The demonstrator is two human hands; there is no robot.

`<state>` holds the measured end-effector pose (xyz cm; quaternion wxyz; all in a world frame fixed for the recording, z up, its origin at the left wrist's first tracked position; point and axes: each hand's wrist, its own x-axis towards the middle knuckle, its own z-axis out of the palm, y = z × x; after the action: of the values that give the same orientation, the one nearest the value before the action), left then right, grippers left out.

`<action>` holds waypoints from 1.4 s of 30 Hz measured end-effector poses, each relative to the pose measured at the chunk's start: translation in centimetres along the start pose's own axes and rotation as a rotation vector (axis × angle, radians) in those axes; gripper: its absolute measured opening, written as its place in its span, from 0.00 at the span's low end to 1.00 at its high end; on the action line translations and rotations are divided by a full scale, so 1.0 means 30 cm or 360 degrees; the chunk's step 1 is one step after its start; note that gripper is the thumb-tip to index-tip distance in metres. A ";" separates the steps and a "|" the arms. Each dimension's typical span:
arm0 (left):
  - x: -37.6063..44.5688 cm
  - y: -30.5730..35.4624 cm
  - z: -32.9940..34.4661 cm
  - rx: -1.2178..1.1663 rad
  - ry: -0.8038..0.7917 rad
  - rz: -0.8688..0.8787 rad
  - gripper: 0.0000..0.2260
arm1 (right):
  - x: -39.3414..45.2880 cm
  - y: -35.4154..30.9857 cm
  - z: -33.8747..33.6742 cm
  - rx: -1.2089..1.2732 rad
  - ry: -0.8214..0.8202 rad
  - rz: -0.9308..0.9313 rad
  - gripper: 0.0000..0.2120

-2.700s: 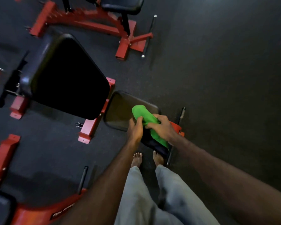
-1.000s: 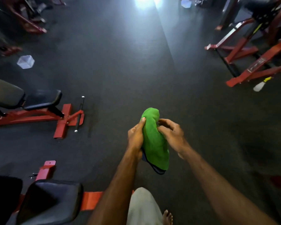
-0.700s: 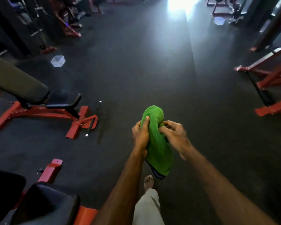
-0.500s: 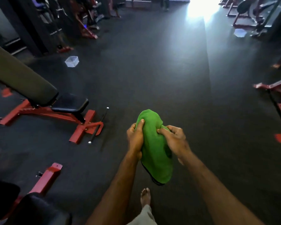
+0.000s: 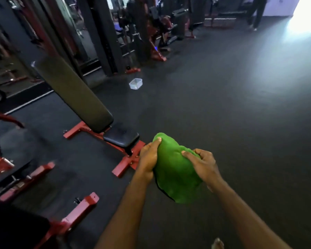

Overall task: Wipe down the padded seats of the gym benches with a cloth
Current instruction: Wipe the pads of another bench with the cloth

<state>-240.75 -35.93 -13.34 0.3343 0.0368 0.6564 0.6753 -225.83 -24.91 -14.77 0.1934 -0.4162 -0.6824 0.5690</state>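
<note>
While both hands are up in front of the body, the green cloth (image 5: pixel 176 175) hangs bunched between them, above the dark rubber floor (image 5: pixel 232 108) and touching no bench. The left hand (image 5: pixel 148 161) grips the cloth's left side, its fingers (image 5: pixel 155 143) curled in with the thumb pressed up near the top fold. The right hand (image 5: pixel 203 163) clutches the right side, fingers (image 5: pixel 188 154) curled and dug into the fabric. A dark edge of the cloth peeks out along its lower left. Just left of the hands stands an adjustable gym bench (image 5: pixel 104 133) on a red frame, with its long backrest pad (image 5: pixel 74 94) tilted up toward the far left and its small black seat pad (image 5: pixel 121 139) lying flat near the cross-foot. The cloth is near that seat but apart from it. Further out on the floor sits a clear plastic container (image 5: pixel 136 83). At the bottom-left corner there's the dark pad of another bench (image 5: pixel 16 229) with red frame pieces beside it. Dark machines (image 5: pixel 133 29) line the far edge of the floor, and bright light washes over the top-right corner. A bare foot (image 5: pixel 217 244) shows at the bottom edge.
</note>
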 end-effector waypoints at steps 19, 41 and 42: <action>0.442 0.204 -0.148 -0.0360 0.0881 0.0064 0.17 | 0.755 -0.305 0.517 -0.0299 -0.1085 -0.0539 0.12; 1.126 0.384 -1.039 0.0181 0.0468 -0.0325 0.13 | 1.077 -0.484 1.430 0.0124 -0.1352 0.0285 0.22; 1.168 0.385 -1.053 0.0177 0.0460 -0.0327 0.14 | 1.107 -0.473 1.435 0.0039 -0.1428 0.0335 0.20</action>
<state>-287.97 -44.65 -20.74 0.3014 -0.1095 0.7342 0.5985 -281.74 -25.31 -20.40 -0.1750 -0.1936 -0.6459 0.7174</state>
